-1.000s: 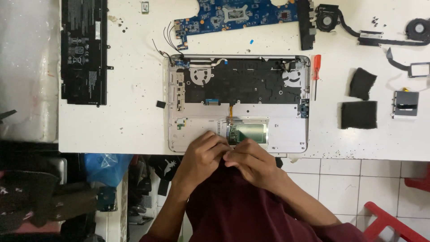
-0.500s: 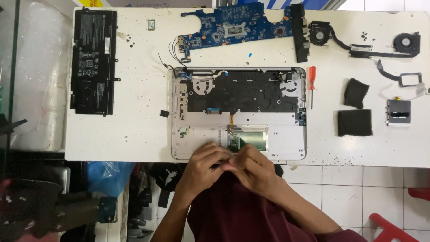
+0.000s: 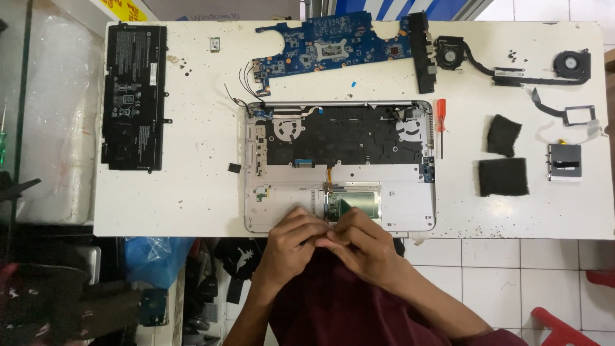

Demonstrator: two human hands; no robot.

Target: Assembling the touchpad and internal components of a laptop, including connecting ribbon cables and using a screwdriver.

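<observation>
An opened silver laptop base [image 3: 400,211] lies on a white table [image 3: 179,198], with its black keyboard back [image 3: 346,144] and green touchpad board [image 3: 352,204] exposed. My left hand [image 3: 291,247] and my right hand [image 3: 365,247] meet at the near edge of the base, just below the touchpad board. Their fingers are curled and the fingertips are pressed together. Whatever lies between them is hidden. My dark red sleeves fill the bottom of the view.
A blue motherboard [image 3: 333,45] lies beyond the base and a black battery [image 3: 134,96] at the left. To the right are a red screwdriver [image 3: 441,115], two fans joined by a heat pipe [image 3: 512,74], two black foam pads [image 3: 503,176] and a small silver module [image 3: 565,160]. Loose screws dot the table.
The view has shifted, so the table sits lower and further right in the picture. My hands stay together at the near edge of the laptop base.
</observation>
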